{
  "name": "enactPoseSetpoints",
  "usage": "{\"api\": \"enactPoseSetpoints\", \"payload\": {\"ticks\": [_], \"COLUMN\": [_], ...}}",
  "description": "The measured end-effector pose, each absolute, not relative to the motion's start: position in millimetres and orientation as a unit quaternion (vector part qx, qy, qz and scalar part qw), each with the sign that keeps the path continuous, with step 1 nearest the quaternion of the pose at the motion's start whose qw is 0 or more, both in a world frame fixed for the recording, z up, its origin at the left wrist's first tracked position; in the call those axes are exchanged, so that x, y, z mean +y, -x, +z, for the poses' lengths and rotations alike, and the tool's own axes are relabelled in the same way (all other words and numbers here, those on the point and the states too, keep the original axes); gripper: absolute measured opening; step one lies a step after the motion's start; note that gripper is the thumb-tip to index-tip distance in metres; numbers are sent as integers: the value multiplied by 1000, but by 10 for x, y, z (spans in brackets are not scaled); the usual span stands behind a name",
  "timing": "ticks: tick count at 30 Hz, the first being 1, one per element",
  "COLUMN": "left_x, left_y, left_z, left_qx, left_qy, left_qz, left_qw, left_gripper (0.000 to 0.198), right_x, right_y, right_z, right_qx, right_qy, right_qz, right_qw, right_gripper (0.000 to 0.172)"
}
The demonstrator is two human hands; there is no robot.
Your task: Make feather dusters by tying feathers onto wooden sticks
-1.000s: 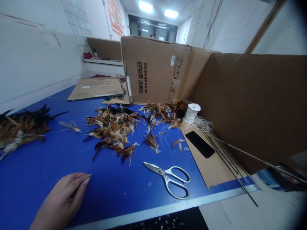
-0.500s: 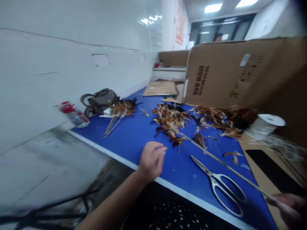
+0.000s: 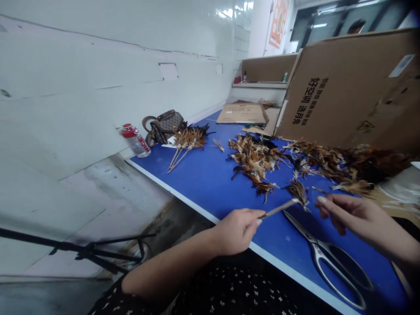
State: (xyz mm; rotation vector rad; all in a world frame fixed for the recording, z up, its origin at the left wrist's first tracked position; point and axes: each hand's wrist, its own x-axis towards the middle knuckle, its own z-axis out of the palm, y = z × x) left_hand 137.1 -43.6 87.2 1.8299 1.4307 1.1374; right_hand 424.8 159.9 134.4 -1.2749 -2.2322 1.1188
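My left hand is closed around a thin wooden stick, whose pale tip points right, toward my other hand. Just past that tip, my right hand hovers above the table with curled fingers and thumb and fingertips close together. Anything pinched there is too fine to make out. Below my right hand lie metal scissors on the blue tabletop. Beyond both hands is a pile of brown and black feathers, with a small feather tuft near the stick's tip.
Feather-topped sticks lie at the left beside a checked handbag and a clear bottle with a red lid. A large cardboard box stands behind more feathers. At right is a white spool, partly cut off.
The stick, earlier held by my right hand at its far right end, is now in my left hand. My right hand has come inward and up. The view has shifted too.
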Motion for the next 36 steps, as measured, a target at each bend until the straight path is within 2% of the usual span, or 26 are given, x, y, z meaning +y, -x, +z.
{"api": "enactPoseSetpoints", "payload": {"ticks": [1, 3, 6, 11, 14, 16, 19, 21, 25, 28, 34, 36], "left_x": [-410, -325, -150, 86, 154, 192, 265, 324, 437, 514, 649, 652], "left_y": [-1363, -1357, -1345, -1305, -1313, -1334, -1369, -1388, -1419, -1443, -1396, -1325], "left_z": [846, 772, 624, 504, 562, 614, 656, 643, 566, 547, 724, 800], "left_qx": [537, 538, 520, 519, 535, 549, 557, 553, 545, 555, 569, 559], "left_qy": [-629, -513, -400, -354, -338, -339, -337, -329, -316, -339, -305, -300], "left_qz": [438, 460, 506, 554, 555, 552, 546, 540, 543, 534, 560, 563], "left_qw": [352, 485, 560, 547, 540, 529, 527, 542, 555, 541, 519, 529], "left_gripper": [38, 42, 52, 33, 27, 28, 38, 41, 42, 43, 18, 14], "right_x": [1767, 2052, 2322, 2476, 2434, 2347, 2176, 2083, 2001, 1994, 2022, 2059], "right_y": [-4218, -4107, -3884, -3667, -3615, -3567, -3479, -3437, -3424, -3427, -3413, -3419], "right_z": [1280, 1119, 880, 728, 784, 842, 892, 874, 748, 652, 484, 426], "right_qx": [-794, -804, -812, -816, -811, -787, -696, -647, -625, -636, -653, -672], "right_qy": [484, 552, 551, 510, 457, 392, 289, 262, 256, 257, 280, 327], "right_qz": [335, 211, 191, 267, 351, 448, 600, 642, 646, 640, 620, 559], "right_qw": [149, 59, 18, 51, 102, 161, 270, 319, 356, 347, 334, 358], "right_gripper": [62, 55, 46, 41, 55, 59, 50, 45, 41, 45, 54, 60]}}
